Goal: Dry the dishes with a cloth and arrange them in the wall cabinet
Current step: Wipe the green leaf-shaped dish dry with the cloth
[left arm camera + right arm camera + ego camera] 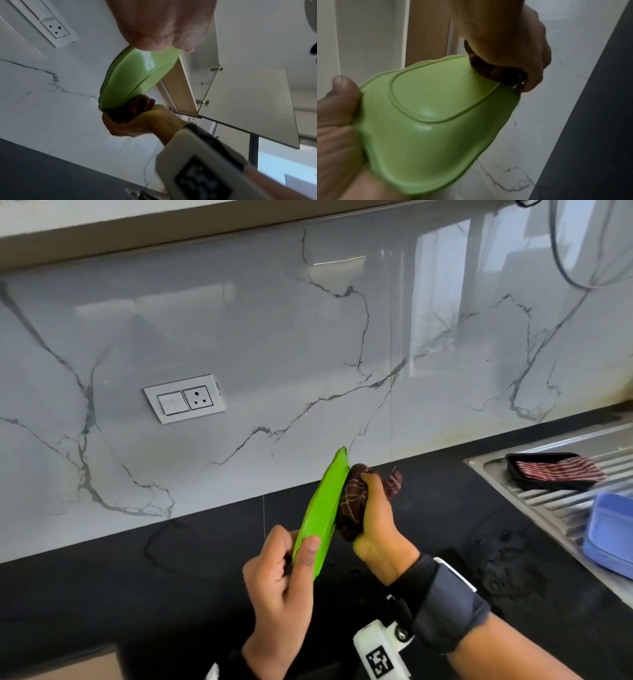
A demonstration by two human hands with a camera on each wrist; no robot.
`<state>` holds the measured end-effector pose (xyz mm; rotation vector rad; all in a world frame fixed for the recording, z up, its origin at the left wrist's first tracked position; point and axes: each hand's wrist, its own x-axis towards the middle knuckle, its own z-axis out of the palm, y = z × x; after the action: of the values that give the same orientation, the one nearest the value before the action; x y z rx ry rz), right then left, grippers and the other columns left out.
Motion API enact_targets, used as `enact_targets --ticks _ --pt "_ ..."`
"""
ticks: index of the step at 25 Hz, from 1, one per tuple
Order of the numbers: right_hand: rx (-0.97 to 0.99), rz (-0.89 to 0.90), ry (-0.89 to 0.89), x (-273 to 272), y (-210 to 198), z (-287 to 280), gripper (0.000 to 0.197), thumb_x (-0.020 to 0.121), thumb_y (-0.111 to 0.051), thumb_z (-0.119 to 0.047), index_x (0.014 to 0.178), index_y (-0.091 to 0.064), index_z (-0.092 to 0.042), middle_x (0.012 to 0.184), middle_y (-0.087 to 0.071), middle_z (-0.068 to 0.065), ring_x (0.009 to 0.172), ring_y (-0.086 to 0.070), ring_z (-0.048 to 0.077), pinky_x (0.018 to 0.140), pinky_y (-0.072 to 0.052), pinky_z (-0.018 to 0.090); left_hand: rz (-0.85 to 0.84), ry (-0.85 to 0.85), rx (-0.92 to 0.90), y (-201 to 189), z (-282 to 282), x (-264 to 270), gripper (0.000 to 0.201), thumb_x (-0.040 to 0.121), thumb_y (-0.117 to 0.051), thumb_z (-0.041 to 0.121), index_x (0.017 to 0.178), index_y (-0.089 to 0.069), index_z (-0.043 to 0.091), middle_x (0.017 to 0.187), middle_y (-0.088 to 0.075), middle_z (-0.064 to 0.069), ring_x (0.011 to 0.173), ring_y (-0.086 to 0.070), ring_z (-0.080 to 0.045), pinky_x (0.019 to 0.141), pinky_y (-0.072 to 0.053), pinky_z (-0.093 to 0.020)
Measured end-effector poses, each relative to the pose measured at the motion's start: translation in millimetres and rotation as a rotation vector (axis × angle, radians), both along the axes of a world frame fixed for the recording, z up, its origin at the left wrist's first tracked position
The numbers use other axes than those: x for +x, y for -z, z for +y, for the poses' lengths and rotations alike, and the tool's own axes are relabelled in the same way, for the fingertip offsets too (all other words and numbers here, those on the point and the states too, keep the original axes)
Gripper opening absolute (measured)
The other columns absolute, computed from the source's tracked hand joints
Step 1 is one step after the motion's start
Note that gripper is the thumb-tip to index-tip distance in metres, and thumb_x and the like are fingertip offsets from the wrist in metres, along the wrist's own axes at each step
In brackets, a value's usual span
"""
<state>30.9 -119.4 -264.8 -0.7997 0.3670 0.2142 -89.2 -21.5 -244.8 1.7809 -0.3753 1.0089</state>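
I hold a bright green plastic plate point(320, 508) edge-on above the black counter. My left hand point(284, 570) pinches its lower rim, thumb on the near face. My right hand point(380, 525) grips a bunched dark maroon patterned cloth point(354, 501) and presses it against the plate's right face near the top. The left wrist view has the plate point(130, 79) below my left hand point(159, 27), and the cloth point(133, 108) in my right hand point(137, 125). In the right wrist view the plate's underside point(428, 121) fills the middle, the cloth point(498, 70) at its upper edge.
A steel drainboard point(548, 505) at the right carries a black tray point(541, 455) with a striped cloth point(558, 470) and a blue container point(613, 529). Water spots point(500, 563) lie on the counter. A socket plate point(185, 402) is on the marble wall. An open cabinet door point(240, 94) hangs overhead.
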Motion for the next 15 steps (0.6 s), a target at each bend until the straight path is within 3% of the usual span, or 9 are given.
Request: enact_targets --ticks 3,5,7,9,11,13,15 --pt "0.092 0.143 -0.287 -14.4 3.0 11.2 0.054 0.086 -0.05 -0.059 0.116 -0.063 -0.015 0.091 -0.068 0.012 0.08 -0.064 0.027 0.069 -0.051 0.034 -0.015 -0.048 -0.045 8.5 -1.1 11.0 0.039 0.098 -0.048 0.047 0.069 -0.033 0.027 0.059 -0.04 0.023 0.048 -0.03 0.005 0.046 -0.024 -0.009" --pt "0.014 0.151 -0.408 -31.0 6.5 23.7 0.059 0.086 -0.044 -0.062 0.118 -0.065 -0.016 0.094 -0.071 0.01 0.084 -0.065 0.026 0.076 -0.049 0.035 0.016 -0.096 -0.113 15.5 6.7 23.2 0.033 0.097 -0.047 0.05 0.073 -0.036 0.032 0.062 -0.049 0.024 0.05 -0.036 0.005 0.048 -0.03 -0.01" --pt "-0.118 0.074 -0.434 -50.0 12.7 43.9 0.056 0.082 -0.048 -0.064 0.118 -0.063 -0.024 0.105 -0.072 0.006 0.091 -0.068 0.022 0.079 -0.052 0.037 0.056 -0.168 -0.282 21.6 18.7 36.7 0.037 0.094 -0.049 0.053 0.071 -0.044 0.025 0.063 -0.052 0.018 0.055 -0.041 0.003 0.054 -0.037 -0.018" --pt "-0.385 -0.165 -0.302 -66.9 23.4 58.6 0.067 0.066 -0.054 -0.069 0.12 -0.057 -0.028 0.116 -0.065 0.006 0.104 -0.063 0.02 0.092 -0.051 0.039 0.137 -0.103 -0.499 24.4 27.8 46.8 0.028 0.092 -0.051 0.049 0.079 -0.056 0.025 0.072 -0.061 0.011 0.066 -0.053 -0.007 0.066 -0.045 -0.029" --pt "-0.704 -0.461 -0.19 -79.0 25.5 57.2 0.079 0.059 -0.047 -0.071 0.127 -0.05 -0.031 0.114 -0.05 0.002 0.112 -0.049 0.019 0.103 -0.038 0.032 0.229 0.038 -0.655 24.9 29.1 48.4 0.027 0.097 -0.051 0.044 0.098 -0.064 0.021 0.091 -0.071 0.002 0.085 -0.065 -0.017 0.079 -0.052 -0.034" --pt "-0.935 -0.726 -0.12 -78.4 19.2 49.1 0.075 0.066 -0.046 -0.066 0.131 -0.046 -0.03 0.113 -0.042 -0.002 0.108 -0.039 0.018 0.097 -0.033 0.029 0.342 0.193 -0.765 25.5 28.7 43.8 0.055 0.091 -0.054 0.054 0.115 -0.064 0.005 0.111 -0.071 -0.013 0.103 -0.067 -0.027 0.091 -0.052 -0.039" --pt "-1.132 -1.001 -0.014 -69.3 11.3 41.0 0.063 0.071 -0.051 -0.061 0.128 -0.045 -0.034 0.114 -0.044 0.0 0.102 -0.039 0.021 0.089 -0.034 0.033 0.416 0.227 -0.812 25.7 28.7 39.8 0.067 0.084 -0.057 0.062 0.114 -0.065 0.003 0.111 -0.07 -0.02 0.104 -0.067 -0.03 0.09 -0.053 -0.04"
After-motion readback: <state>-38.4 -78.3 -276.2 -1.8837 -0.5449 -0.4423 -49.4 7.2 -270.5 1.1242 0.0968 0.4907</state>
